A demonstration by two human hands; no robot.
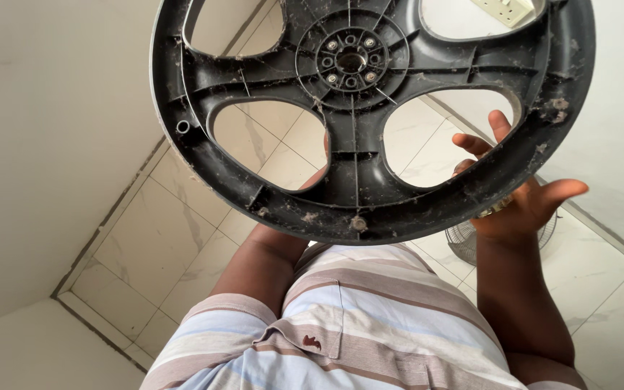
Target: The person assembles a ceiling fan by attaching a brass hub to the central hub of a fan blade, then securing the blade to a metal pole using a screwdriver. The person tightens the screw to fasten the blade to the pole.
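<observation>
— two hands on it?
— i think so. my right hand (521, 198) is spread under the lower right rim of the dusty black fan base (370, 115), fingers poking through a cutout. my left hand is hidden behind the spoke; i can't tell its grip.

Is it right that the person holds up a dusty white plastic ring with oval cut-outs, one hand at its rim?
Not quite: the ring is black, not white. The head view shows it dusty, with oval cut-outs, the right hand at its rim and a metal fan grille on the floor behind it.
</observation>
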